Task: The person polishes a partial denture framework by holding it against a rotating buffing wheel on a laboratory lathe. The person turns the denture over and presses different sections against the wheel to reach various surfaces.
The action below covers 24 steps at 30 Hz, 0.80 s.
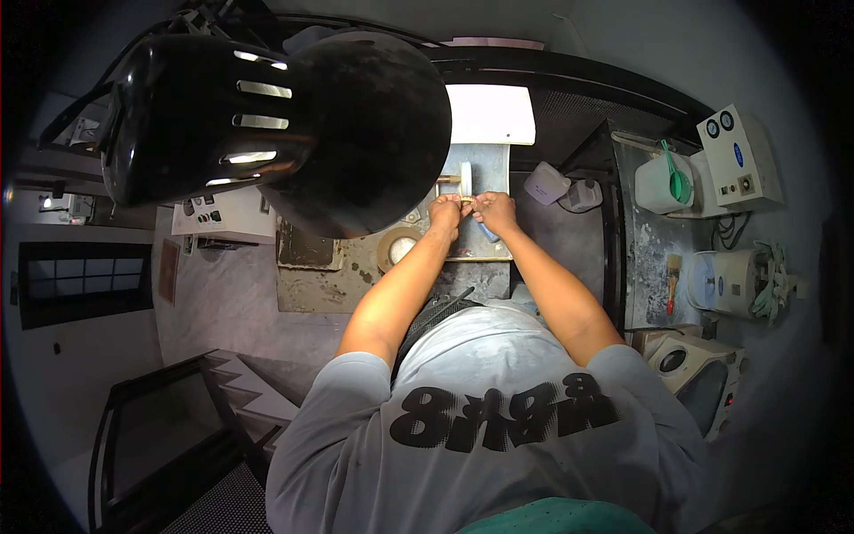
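Observation:
My left hand (444, 214) and my right hand (495, 211) meet under the bright light, fingers closed around a small yellowish piece (467, 199). The fingers cover most of it, so its kind is unclear. Just beyond the fingertips stands a pale, narrow wheel (466, 176), seen edge on, with a brownish spindle (448, 180) at its left side. Whether the piece touches the wheel I cannot tell. Below my right hand lies a blue object (487, 233), partly covered by it.
A large black lamp (356, 133) hangs over the left of the bench. Left of my forearm sit a round bowl (388, 251) and a dark tray (309, 246). On the right-hand counter are a white tub (663, 182) with a green tool, a brush (672, 283) and a gauge box (738, 156).

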Tool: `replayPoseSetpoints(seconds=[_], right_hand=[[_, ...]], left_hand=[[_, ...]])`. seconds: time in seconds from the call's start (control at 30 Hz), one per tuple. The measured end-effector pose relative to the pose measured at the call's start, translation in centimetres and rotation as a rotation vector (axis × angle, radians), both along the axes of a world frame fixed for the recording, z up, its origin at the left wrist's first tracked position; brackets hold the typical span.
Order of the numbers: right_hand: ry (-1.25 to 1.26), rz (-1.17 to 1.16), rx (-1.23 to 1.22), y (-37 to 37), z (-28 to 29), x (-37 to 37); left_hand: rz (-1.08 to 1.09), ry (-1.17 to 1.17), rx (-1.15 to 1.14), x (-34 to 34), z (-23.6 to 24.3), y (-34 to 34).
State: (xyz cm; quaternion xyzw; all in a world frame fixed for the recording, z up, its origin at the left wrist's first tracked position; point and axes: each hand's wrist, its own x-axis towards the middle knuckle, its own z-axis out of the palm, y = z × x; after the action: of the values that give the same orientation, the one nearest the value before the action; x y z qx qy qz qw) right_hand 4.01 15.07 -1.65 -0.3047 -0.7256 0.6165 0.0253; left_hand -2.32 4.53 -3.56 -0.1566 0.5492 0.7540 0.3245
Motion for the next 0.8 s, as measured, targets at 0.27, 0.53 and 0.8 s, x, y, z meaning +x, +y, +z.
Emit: replayPoseSetpoints(seconds=[0.27, 0.53, 0.8], right_hand=[[-0.106, 0.038, 0.161, 1.3, -0.7, -0.7], [-0.187, 0.112, 0.298, 1.7, -0.8, -1.7], [-0.277, 0.09, 0.326, 1.5, -1.3, -2.2]], left_hand=[[0.099, -0.173, 0.018, -0.8, -0.8, 0.9], [0.097, -0.281, 0.087, -1.2, -1.7, 1.0], [0.133, -0.325, 0.001, -1.7, -1.4, 1.2]])
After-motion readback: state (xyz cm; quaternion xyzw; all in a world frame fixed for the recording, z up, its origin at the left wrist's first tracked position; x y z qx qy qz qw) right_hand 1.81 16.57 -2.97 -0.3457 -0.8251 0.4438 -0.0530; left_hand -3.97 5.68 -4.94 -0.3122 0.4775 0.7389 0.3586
